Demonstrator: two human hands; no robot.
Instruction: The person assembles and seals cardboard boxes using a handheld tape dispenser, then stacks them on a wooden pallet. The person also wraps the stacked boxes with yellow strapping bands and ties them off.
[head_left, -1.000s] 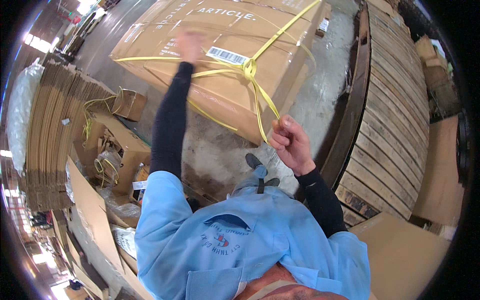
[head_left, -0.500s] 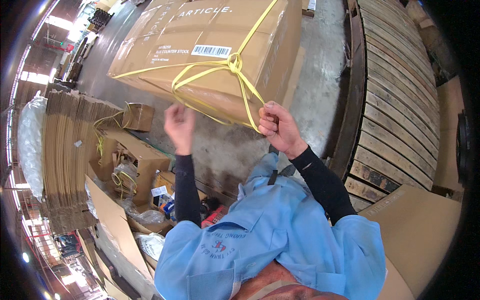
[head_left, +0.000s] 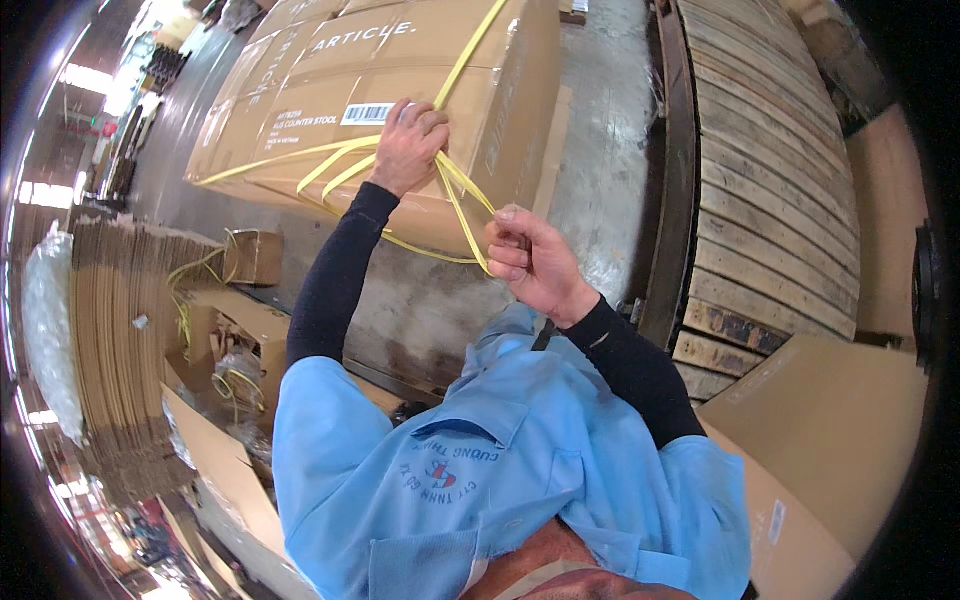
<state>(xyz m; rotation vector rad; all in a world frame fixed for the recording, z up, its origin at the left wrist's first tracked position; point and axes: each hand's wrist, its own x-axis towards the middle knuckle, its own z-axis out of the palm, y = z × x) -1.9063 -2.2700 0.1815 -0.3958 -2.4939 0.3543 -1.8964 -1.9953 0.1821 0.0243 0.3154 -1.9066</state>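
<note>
A large brown carton (head_left: 330,75) fills the upper middle, with yellow strap (head_left: 465,62) running across its top and down its near side. My left hand (head_left: 408,150) lies over the place where the strap lines cross by the carton's near edge, fingers curled around the strap and hiding the knot there. Two lengths of strap run from under it, down and right, to my right hand (head_left: 533,258). That hand is closed on them in a fist, off the carton's near corner. Loose loops of strap hang to the left of my left hand.
Stacked flat cardboard (head_left: 130,330) stands at the left, beside an open box (head_left: 262,330) with plastic and yellow strap in it. A slatted wooden platform (head_left: 770,180) runs along the right. More cardboard (head_left: 830,420) leans at the lower right.
My left hand has moved up and right from below the carton's edge onto the strap crossing and closed on it. My right hand keeps its hold on the strap. The view has shifted slightly.
</note>
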